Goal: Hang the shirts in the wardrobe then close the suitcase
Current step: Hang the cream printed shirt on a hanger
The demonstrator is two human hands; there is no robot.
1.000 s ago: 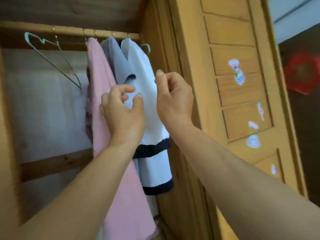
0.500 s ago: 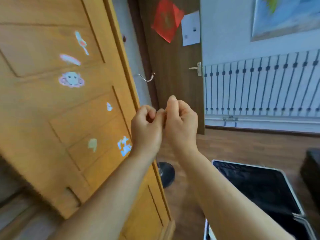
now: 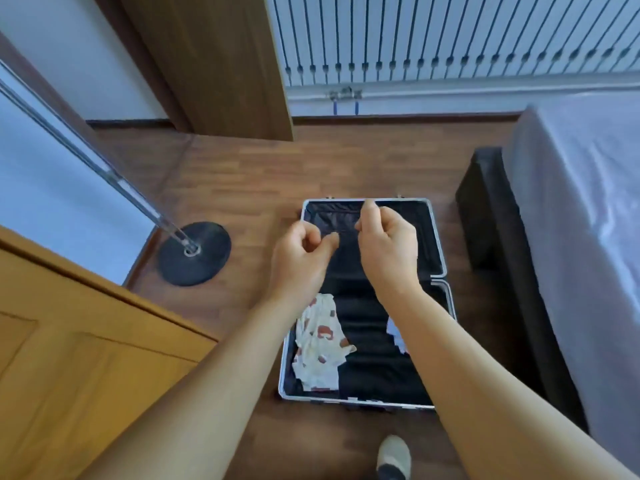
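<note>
Wardrobe work lies behind me now; my view has swung down to the open suitcase (image 3: 363,341) on the floor; a patterned shirt (image 3: 320,348) remains inside, so hanging isn't finished; left hand (image 3: 301,261) and right hand (image 3: 386,251) hover loosely curled, each grip empty.

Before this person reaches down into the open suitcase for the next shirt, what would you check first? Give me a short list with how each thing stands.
1. Suitcase lying open on the floor: ok.
2. Clothes left to hang: ok, a patterned shirt lies inside at the left; a pale garment shows beside the right forearm.
3. Left hand free: ok, loosely curled, holding nothing.
4. Right hand free: ok, nothing visible in it.
5. Hanger ready: cannot tell, none in view.
6. Lamp base clear of the suitcase: ok, it stands apart at the left.
</note>
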